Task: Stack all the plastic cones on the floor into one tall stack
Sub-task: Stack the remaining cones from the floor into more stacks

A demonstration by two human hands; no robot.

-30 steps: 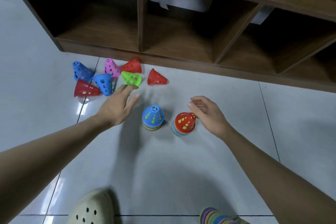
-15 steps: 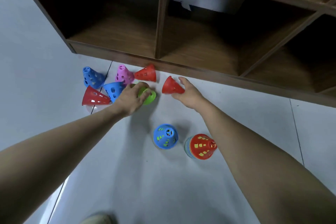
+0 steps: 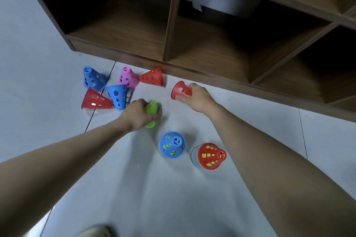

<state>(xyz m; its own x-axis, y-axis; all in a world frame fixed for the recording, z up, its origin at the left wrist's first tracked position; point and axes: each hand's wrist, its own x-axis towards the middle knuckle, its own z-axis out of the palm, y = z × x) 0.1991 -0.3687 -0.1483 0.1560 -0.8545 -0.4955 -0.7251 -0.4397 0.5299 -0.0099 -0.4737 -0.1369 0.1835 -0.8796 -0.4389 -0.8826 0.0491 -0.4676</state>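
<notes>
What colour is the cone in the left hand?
Green; the left hand grips the green cone, seen in the head view.

loose cones [image 3: 117,90] left, two stacks [image 3: 172,147] right

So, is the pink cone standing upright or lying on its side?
Upright. The pink cone stands on its wide rim on the floor, narrow top up.

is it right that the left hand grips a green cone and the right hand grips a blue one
Not quite. In the head view the left hand does grip the green cone, but the cone in the right hand is red, not blue.
</notes>
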